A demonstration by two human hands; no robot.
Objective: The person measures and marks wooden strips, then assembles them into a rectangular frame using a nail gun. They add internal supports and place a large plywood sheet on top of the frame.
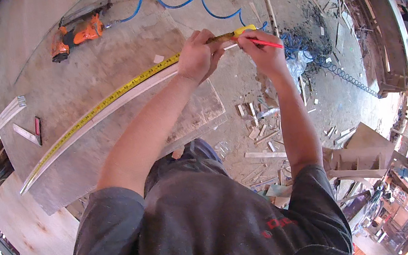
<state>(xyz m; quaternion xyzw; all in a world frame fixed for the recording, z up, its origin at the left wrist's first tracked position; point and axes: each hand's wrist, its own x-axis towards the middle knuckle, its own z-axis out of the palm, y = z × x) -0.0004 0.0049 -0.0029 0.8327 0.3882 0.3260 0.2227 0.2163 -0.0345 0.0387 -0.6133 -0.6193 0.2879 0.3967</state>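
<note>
A pale wood strip (140, 91) runs from the bench's (63, 172) left edge past its right, the yellow tape measure (105, 104) already stretched alongside. The left hand (196, 57) grips the tape; the right hand (264, 55) pinches a red pencil (266, 43). Marking seems unfinished; whether any mark exists, I cannot tell.

The right hand (263, 55) holds a red pencil (268, 43).

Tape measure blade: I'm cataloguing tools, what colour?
Tape measure blade: yellow with dark markings, best in head view.
</note>
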